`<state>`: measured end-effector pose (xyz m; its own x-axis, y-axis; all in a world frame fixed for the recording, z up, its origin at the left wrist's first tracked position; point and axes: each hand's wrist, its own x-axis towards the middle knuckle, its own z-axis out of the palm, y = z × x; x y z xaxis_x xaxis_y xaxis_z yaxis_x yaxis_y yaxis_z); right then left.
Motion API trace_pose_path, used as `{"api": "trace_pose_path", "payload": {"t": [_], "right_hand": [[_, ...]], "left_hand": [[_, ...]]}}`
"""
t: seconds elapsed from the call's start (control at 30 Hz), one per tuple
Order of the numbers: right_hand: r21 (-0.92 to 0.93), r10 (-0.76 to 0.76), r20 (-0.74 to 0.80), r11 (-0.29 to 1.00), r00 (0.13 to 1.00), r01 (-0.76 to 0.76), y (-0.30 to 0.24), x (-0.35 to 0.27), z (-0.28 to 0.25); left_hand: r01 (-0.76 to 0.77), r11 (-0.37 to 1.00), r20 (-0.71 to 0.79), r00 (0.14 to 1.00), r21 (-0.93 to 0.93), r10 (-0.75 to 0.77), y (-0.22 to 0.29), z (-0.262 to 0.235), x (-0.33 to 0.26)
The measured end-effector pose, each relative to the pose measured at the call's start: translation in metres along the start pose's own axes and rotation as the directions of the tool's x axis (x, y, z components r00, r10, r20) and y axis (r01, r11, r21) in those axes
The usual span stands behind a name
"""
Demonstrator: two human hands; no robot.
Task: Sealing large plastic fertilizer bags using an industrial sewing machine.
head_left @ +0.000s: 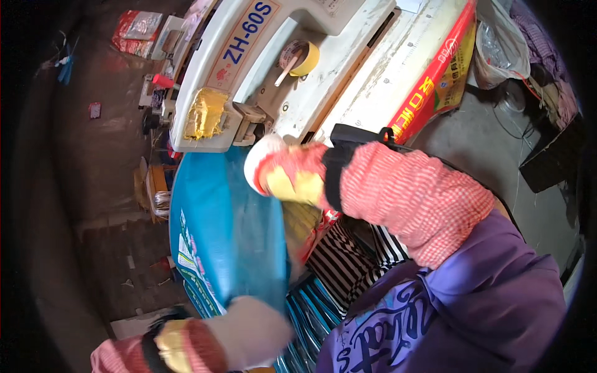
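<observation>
A large blue printed plastic sack (230, 217) spreads below the white sewing machine head (214, 93), its face smeared by motion. At the sack's upper right edge, close to the machine's needle end, is my right hand (267, 165) in a white glove, with yellow tape round the wrist; its fingers are blurred. Lower left, my left hand (258, 329), also white-gloved, lies over the sack's lower edge; motion smears its fingers, so its grip is unclear. More blue folded plastic (305, 320) shows near my lap.
A roll of yellow tape (306, 59) sits on the machine bed. Along the table's right edge hangs a red and yellow printed sheet (435, 74). A clear plastic bag (500, 53) is at the upper right, a dark box (550, 155) below it. Red packaging (137, 31) lies at the upper left.
</observation>
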<state>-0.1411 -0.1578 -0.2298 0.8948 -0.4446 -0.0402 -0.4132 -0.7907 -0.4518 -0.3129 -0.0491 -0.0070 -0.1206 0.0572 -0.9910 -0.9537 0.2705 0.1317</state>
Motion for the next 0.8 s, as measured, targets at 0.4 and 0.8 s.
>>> {"api": "trace_pose_path", "payload": {"t": [0.4,0.8], "right_hand": [[0.476,-0.514,-0.380,0.604,0.769,0.639,0.056,-0.164,-0.050],[-0.013,-0.168,0.282,0.984,0.944,0.179,0.023,-0.116,-0.043]], "left_hand": [[-0.158,0.986,-0.399,0.908,-0.042,0.129,-0.005,-0.015,0.046],[-0.133,0.979,-0.511,0.837,0.152,0.194,0.014,0.013,0.047]]}}
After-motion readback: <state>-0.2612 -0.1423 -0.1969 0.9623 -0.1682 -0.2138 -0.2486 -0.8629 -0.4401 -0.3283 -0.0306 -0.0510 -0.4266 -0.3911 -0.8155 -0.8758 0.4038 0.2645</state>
